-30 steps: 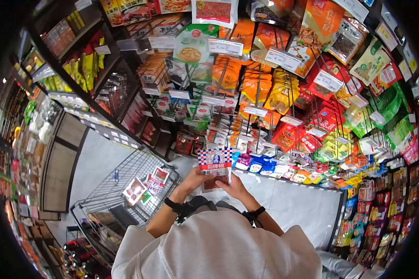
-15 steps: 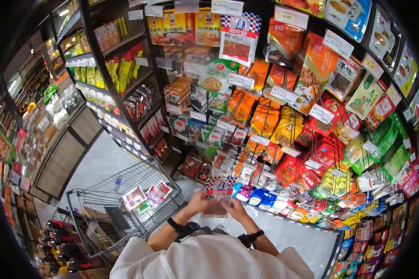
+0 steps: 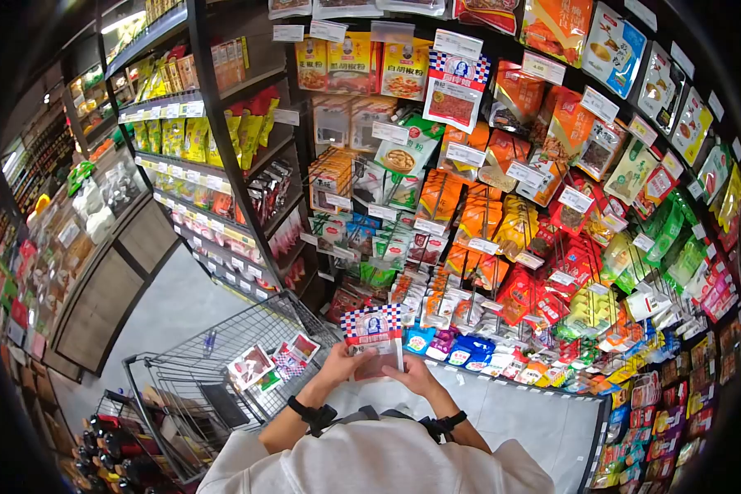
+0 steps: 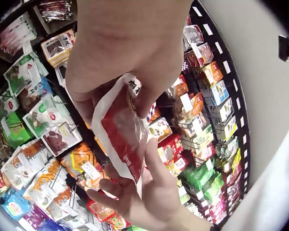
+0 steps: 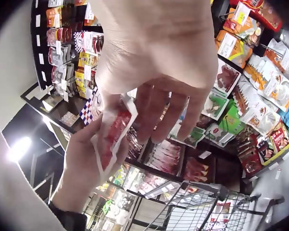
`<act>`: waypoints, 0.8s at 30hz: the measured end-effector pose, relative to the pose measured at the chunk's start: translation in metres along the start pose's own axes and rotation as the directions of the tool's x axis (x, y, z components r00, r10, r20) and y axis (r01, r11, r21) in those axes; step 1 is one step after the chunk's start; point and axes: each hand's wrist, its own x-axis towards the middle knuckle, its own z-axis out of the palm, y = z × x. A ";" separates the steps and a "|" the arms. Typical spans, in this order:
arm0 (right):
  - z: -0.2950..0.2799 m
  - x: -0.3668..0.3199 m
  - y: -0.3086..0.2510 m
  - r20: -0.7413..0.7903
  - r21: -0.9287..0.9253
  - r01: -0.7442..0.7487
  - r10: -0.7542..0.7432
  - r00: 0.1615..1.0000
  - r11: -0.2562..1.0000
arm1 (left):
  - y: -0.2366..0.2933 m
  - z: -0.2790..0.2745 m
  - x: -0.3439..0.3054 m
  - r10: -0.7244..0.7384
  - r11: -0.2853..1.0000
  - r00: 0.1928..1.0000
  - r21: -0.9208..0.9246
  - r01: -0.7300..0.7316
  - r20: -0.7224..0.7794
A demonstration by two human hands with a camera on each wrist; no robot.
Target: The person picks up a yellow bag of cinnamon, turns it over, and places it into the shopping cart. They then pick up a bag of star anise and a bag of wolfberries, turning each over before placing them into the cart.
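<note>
Both hands hold a flat plastic packet [image 3: 372,328] in front of the body. It has a blue, red and white checkered top, a printed portrait and a red band. My left hand [image 3: 337,368] pinches its left edge, thumb across the front. On the opposite side, my right hand [image 3: 417,379] grips the lower right edge with thumb and fingers. Reddish contents show through the packet's clear part in the right wrist view, beside the left hand [image 5: 82,156]. The left wrist view shows the packet [image 4: 127,125] tilted between the hands, partly hidden by the left one.
A wire shopping cart [image 3: 214,323] stands at the left, with several packets [image 3: 251,366] inside. Ahead, a rack of hanging seasoning bags includes a similar checkered packet [image 3: 457,92]. Dark shelves [image 3: 251,86] rise behind the cart, and dark bottles [image 3: 115,445] stand at the lower left.
The head view has tilted up and turned left, so the rack sits lower and farther right. Both hands keep hold of the packet, which now appears slightly lower in view than a second ago.
</note>
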 end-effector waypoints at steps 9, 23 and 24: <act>0.064 0.002 -0.031 -0.253 -0.253 0.015 -0.082 0.964 0.967 | 0.000 -0.054 -0.026 0.015 0.997 0.980 -0.079 0.001 0.199; 0.030 0.025 -0.017 -0.283 0.055 0.044 -0.026 0.959 0.998 | 0.020 -0.042 0.024 0.078 0.983 0.964 0.139 -0.116 0.254; 0.024 0.027 -0.017 -0.281 0.062 0.030 -0.011 0.960 0.998 | 0.022 -0.039 0.034 0.087 0.985 0.959 0.123 -0.124 0.270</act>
